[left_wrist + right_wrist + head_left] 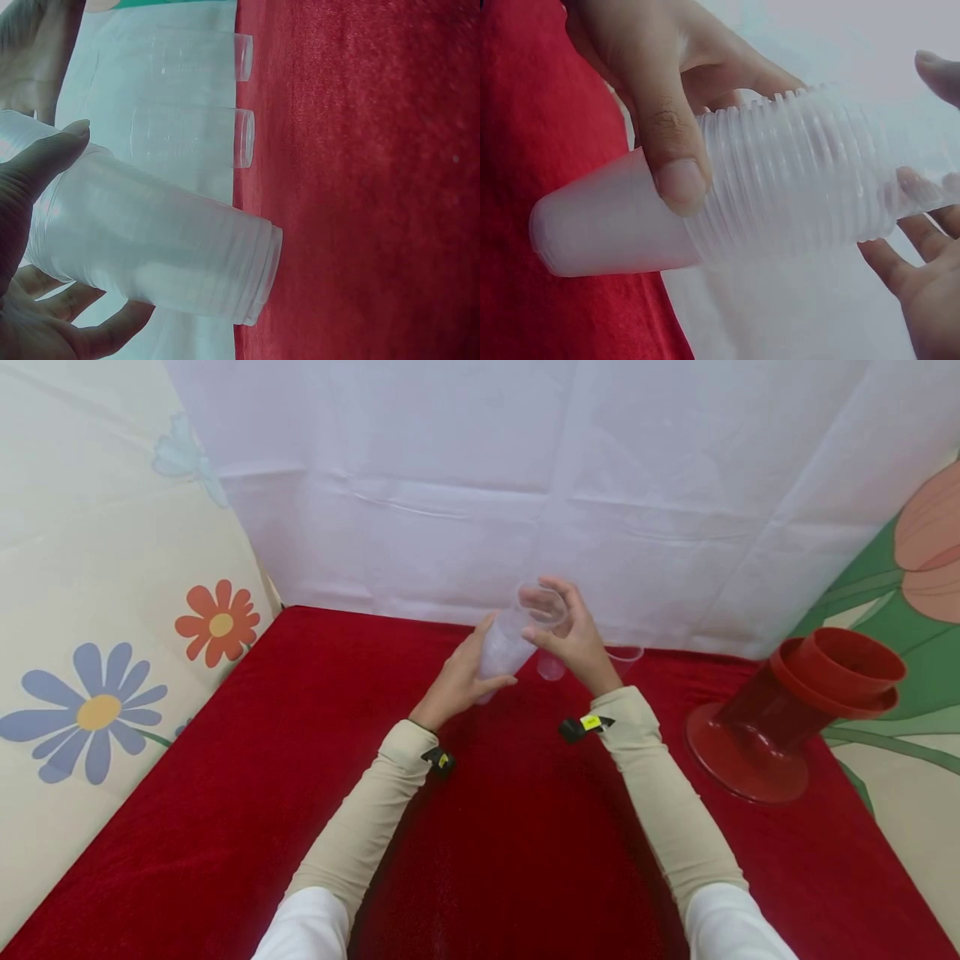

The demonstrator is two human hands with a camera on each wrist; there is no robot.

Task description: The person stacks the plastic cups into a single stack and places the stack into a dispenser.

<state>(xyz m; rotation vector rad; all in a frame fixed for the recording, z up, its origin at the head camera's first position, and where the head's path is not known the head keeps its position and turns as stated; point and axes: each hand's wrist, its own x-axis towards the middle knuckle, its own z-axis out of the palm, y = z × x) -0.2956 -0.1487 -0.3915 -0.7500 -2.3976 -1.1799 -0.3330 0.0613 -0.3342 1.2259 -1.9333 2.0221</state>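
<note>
My left hand (459,672) grips a tilted stack of clear plastic cups (165,232), its thumb on one side and fingers on the other. The stacked rims form ridges in the right wrist view. At the stack's upper end, my right hand (573,631) holds the outermost clear cup (546,610) between thumb and fingers; that cup sticks out past the other rims. Two single clear cups stand on the red cloth behind the hands: one (551,667) below the right hand, another (626,658) partly hidden by the right wrist.
To the right stands a red plastic cylinder (780,718) on a wide round base, with a ringed open top. Red cloth (495,852) covers the table. A white sheet (420,485) hangs along the back edge, and flower-printed cloth (67,568) flanks the sides.
</note>
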